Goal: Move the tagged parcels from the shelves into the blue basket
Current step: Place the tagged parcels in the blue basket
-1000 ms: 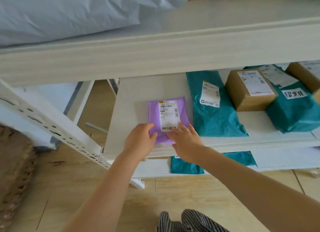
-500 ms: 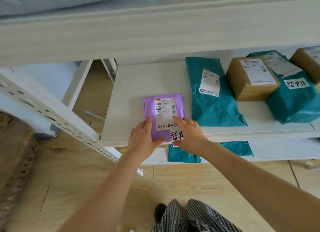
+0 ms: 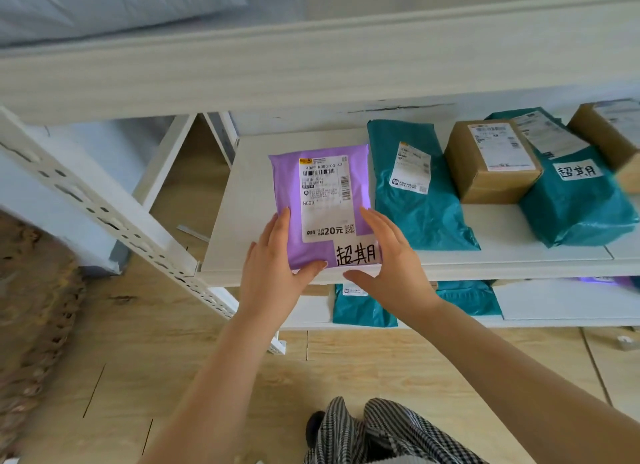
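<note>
A purple parcel [image 3: 287, 200] with a white shipping label and a handwritten tag [image 3: 356, 255] is tilted up at the front edge of the middle shelf [image 3: 235, 200]. My left hand [image 3: 273, 269] grips its lower left side, thumb curled over the front. My right hand [image 3: 391, 266] holds the lower right corner, fingers along the edge and thumb under the bottom. Further right lies a teal parcel [image 3: 575, 214] with the same kind of tag. The blue basket is out of view.
An untagged teal parcel [image 3: 415, 211] and a cardboard box [image 3: 485, 183] lie right of the purple one. More teal parcels [image 3: 360, 308] sit on the lower shelf. A slanted white upright [image 3: 104, 204] and a woven object [image 3: 34, 318] stand left. The upper shelf beam [image 3: 311, 69] overhangs.
Both hands have drawn the purple parcel toward the shelf's front edge and raised it, uncovering the handwritten tag. The view has moved closer.
</note>
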